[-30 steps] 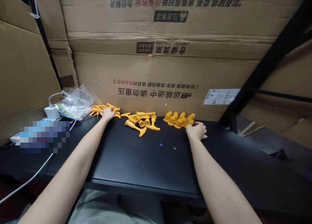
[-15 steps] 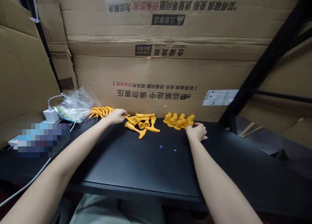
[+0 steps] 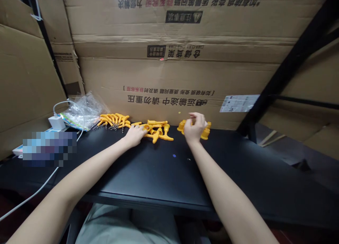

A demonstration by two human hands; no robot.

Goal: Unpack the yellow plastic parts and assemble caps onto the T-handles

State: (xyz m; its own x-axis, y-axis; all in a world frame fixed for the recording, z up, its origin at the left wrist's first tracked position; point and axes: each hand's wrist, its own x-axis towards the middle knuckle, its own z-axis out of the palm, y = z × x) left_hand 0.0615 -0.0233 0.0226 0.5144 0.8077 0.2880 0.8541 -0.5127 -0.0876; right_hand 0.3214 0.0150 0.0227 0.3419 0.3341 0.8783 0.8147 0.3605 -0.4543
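Note:
My left hand (image 3: 135,135) is closed on the near end of a yellow T-handled corkscrew (image 3: 155,137), at the front left of a pile of assembled yellow corkscrews (image 3: 166,132). My fingers partly cover that piece. My right hand (image 3: 194,128) hovers over a group of yellow bell-shaped caps (image 3: 206,131) and hides most of them. Its fingers are curled but apart, with nothing visible between them. Left of the pile lie several yellow T-handles with bare metal spirals (image 3: 116,120).
A clear plastic bag (image 3: 88,108) and a white charger with cable (image 3: 56,122) lie at the left. Cardboard (image 3: 169,74) stands behind the black table (image 3: 148,173). A small blue disc (image 3: 174,155) rests near the middle. A black post (image 3: 286,60) rises at the right.
My left hand has moved right and nearer to the front corkscrew, which has shifted. My right hand has risen and moved left from beside the caps to over them.

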